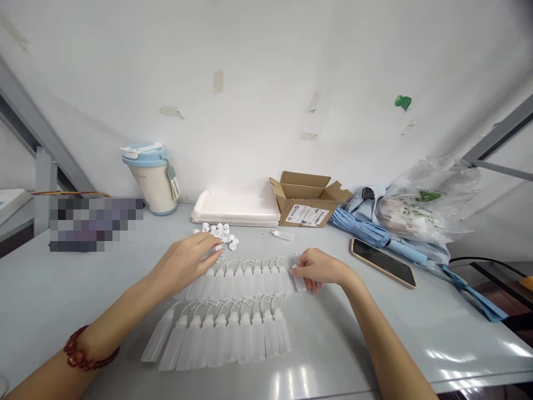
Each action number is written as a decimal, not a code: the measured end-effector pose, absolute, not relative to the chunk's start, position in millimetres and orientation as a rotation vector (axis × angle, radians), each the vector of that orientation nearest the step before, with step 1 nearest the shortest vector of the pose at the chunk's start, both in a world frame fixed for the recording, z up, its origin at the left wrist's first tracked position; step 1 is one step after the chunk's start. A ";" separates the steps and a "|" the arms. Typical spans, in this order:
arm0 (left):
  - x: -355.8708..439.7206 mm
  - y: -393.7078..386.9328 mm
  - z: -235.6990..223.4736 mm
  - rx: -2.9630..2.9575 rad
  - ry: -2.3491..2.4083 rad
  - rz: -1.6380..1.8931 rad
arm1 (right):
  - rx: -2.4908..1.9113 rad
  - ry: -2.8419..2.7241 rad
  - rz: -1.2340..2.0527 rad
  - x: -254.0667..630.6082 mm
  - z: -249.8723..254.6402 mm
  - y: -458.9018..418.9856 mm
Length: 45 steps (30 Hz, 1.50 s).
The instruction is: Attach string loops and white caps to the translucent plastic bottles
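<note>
**Right hand (320, 268) closes on a dropper bottle (298, 279) at the end of a row**

Both bare forearms reach in from the bottom of the frame. The left hand (183, 261), with a red beaded bracelet (85, 349) on its wrist, is held palm down over the left part of the upper row, its fingers curled just below the caps. Those fingers hide whether it has hold of anything. The right hand's fingers and thumb wrap the bottle at the row's right end, which rests on the table.

Translucent plastic bottles with thin, bent white nozzles lie in two close rows, the upper row (244, 280) and the lower row (216, 336), in the lower middle of the frame. Above them sit a loose heap of white caps (219, 233) and, to its right, a lone bottle (282, 235).

On the pale grey table (54, 294), against the white wall (270, 72), stand a cream-and-blue tumbler (152, 180), stacked white trays (235, 208) and an open cardboard box (308, 203). At right lie a plastic bag (425, 203), a blue umbrella (375, 233) and a phone (382, 263).
</note>
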State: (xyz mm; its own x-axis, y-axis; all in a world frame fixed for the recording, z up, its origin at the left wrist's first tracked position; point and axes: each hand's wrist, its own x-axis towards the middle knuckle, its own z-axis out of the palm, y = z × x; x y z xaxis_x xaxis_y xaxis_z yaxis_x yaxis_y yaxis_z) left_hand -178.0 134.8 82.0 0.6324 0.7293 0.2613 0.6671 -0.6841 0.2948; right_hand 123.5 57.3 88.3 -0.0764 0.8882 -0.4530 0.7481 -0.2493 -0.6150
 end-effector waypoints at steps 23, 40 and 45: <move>-149.4 91.5 99.3 1.399 0.915 0.680 | -1.193 -1.491 1.109 30.7 82.9 36.5; -153.0 98.5 93.7 1.572 0.860 0.681 | -1.153 -1.209 1.422 30.7 82.8 38.6; -151.9 97.4 91.6 1.563 0.897 0.627 | -1.208 -1.226 1.335 33.4 82.7 38.3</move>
State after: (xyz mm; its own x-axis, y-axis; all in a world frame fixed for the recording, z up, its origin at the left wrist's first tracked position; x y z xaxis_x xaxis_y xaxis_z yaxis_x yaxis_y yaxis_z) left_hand -151.9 97.4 91.6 0.5622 0.8226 -0.0856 0.2024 -0.0365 0.9786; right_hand 33.4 38.3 82.7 -0.0880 0.9935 -0.0716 -0.0129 -0.0731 -0.9972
